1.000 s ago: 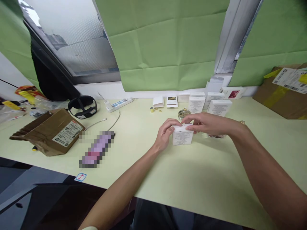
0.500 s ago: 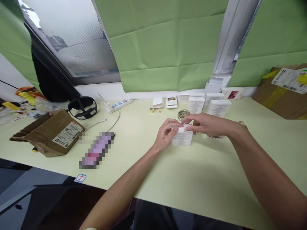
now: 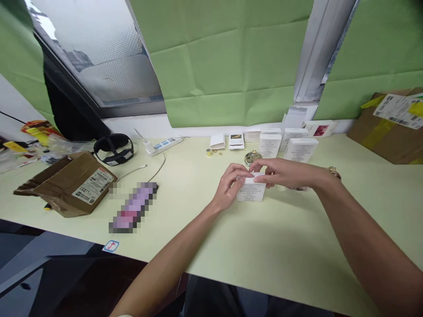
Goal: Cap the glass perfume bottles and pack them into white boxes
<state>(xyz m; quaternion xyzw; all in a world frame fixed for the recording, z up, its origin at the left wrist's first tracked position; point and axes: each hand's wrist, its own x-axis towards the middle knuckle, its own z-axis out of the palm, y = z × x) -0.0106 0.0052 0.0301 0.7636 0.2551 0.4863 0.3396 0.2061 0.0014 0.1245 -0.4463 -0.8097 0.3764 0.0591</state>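
Note:
A small white printed box (image 3: 250,192) stands upright on the pale table (image 3: 211,237), its text side facing me. My left hand (image 3: 229,185) is closed around the box's left side, with the thumb at the near top edge. From the right, my right hand (image 3: 274,172) grips the top of the box, fingers bent over its far edge. Just behind the box lies a round gold-coloured metal object (image 3: 253,157), partly covered by my right hand. A low item beneath my right wrist is mostly hidden.
Several white boxes (image 3: 300,150) stand at the back right, before the green curtain (image 3: 231,66). A gold cylinder (image 3: 209,152) sits at the back. Leftward are a phone (image 3: 135,207), an opened carton (image 3: 71,185), a headset (image 3: 114,149) and a power strip (image 3: 165,145). Another carton (image 3: 390,127) is far right.
Almost nothing differs. My right wrist has turned slightly, showing more of its gold band; both hands stay at the white box.

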